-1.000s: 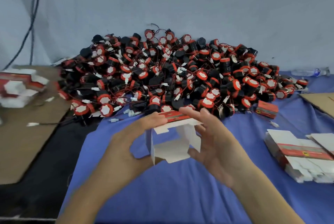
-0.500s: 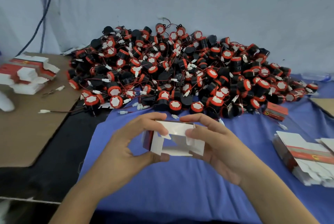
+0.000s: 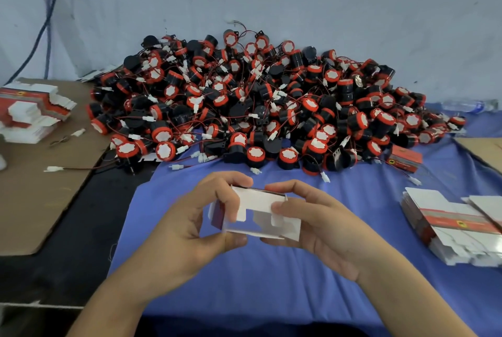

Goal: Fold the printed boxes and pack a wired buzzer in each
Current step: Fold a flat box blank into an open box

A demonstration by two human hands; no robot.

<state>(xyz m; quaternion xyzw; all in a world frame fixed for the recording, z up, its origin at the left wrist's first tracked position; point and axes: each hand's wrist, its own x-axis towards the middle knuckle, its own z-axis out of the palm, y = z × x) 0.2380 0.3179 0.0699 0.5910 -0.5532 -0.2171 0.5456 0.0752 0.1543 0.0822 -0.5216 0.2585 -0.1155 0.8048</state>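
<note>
A small printed box [image 3: 258, 214], white inside and red outside, hangs above the blue cloth [image 3: 271, 282] with its end flaps partly folded in. My left hand [image 3: 187, 230] grips its left end between thumb and fingers. My right hand [image 3: 320, 225] holds the right end, thumb pressing a white flap. Behind them lies a big heap of black and red wired buzzers [image 3: 258, 108].
A stack of flat printed boxes [image 3: 451, 225] lies at the right, another stack [image 3: 32, 111] on brown cardboard [image 3: 40, 195] at the left. One folded red box [image 3: 404, 158] sits by the heap's right end. More cardboard [image 3: 483, 150] at far right.
The box has gone from an open upright sleeve to lying sideways with end flaps pushed in. Both hands have shifted slightly lower and kept hold of it.
</note>
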